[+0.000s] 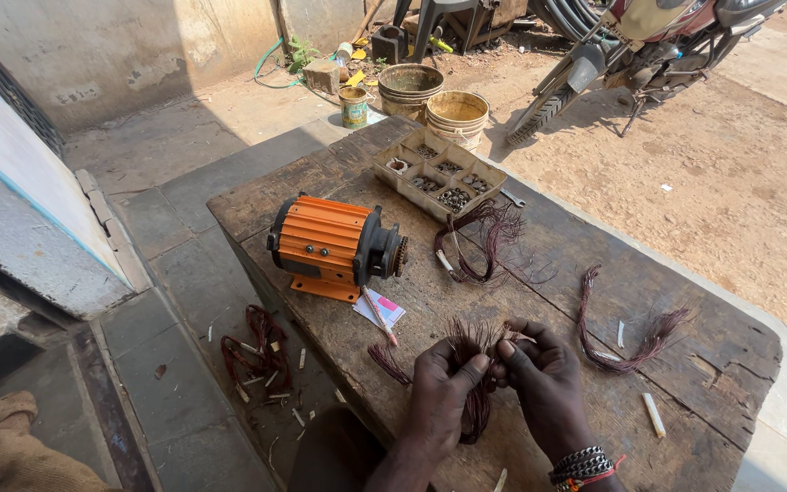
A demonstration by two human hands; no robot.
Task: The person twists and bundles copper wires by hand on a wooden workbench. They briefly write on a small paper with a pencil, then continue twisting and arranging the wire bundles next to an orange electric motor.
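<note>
Over the wooden table [685,328], left hand [439,387] and right hand [544,378] both pinch a copper wire bundle [477,351] between them

Harsh sunlight from upper right, shaded left wall, sharp focus, wide-angle bending at edges

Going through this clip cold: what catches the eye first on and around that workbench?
The orange electric motor stands out at the left of the worn wooden table. At the near edge, the left hand and right hand pinch a bundle of reddish copper wire between them. A compartmented parts tray sits at the far end, with a motorcycle parked beyond.
</note>
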